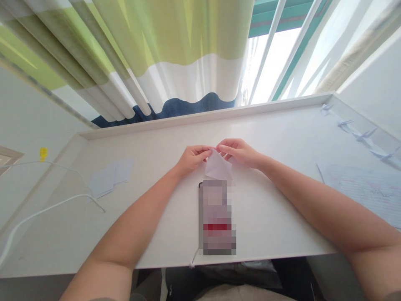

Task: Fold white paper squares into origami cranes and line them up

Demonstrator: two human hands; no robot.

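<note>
A small folded piece of white paper (218, 168) is held up just above the white desk (156, 138), at its middle. My left hand (191, 159) pinches the paper's upper left edge with fingers closed. My right hand (238, 151) pinches its top right corner, fingertips almost meeting the left hand's. A phone (216, 217) lies flat on the desk right below the paper, its screen blurred.
A small stack of white paper squares (109, 179) lies at the left. A white cable (46, 209) runs along the left edge. Several folded paper cranes (363, 134) line the right rim, near a written sheet (366, 190). Striped curtains (150, 54) hang behind the desk.
</note>
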